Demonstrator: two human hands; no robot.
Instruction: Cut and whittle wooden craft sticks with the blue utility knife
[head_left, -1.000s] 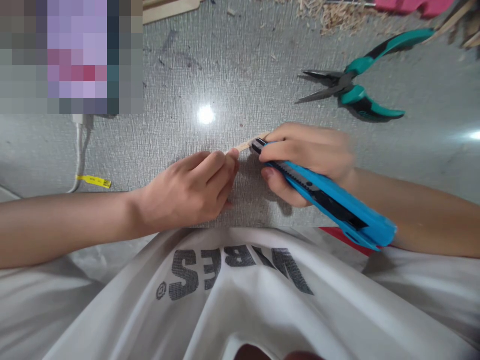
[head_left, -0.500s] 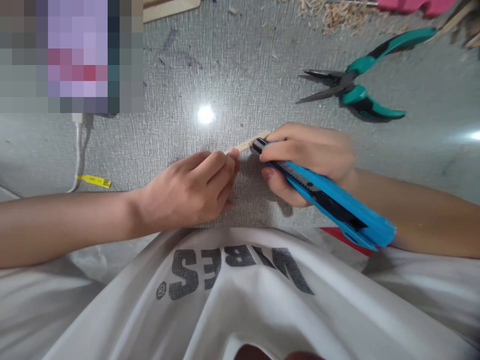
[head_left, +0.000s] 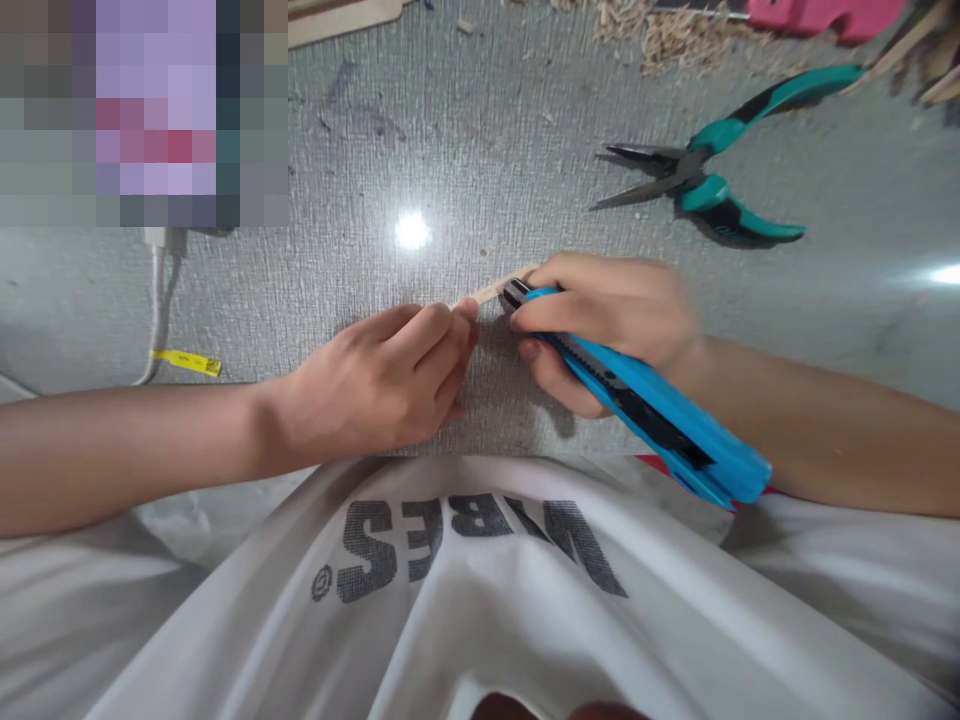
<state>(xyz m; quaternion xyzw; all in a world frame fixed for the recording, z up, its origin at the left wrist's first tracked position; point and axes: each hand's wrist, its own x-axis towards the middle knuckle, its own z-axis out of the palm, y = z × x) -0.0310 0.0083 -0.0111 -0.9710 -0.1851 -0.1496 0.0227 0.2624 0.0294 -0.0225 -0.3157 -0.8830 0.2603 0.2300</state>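
A thin wooden stick (head_left: 489,291) lies on the grey textured surface (head_left: 480,150) between my hands. My left hand (head_left: 382,375) is closed, its fingertips pinching the stick's near end against the surface. My right hand (head_left: 607,315) is wrapped around a blue utility knife (head_left: 660,420), whose black tip rests against the stick's far part. The stick's far end passes behind my right fingers and is hidden there.
Teal-handled long-nose pliers (head_left: 712,170) lie at the upper right. Wood shavings (head_left: 675,30) and a pink object (head_left: 817,12) sit along the top edge. A white cable with a yellow tag (head_left: 187,362) runs at the left. A flat wooden piece (head_left: 341,15) lies at the top.
My right hand and the knife have shifted slightly to the left, the knife's rear end swinging inward. The left hand and the stick stay in place.
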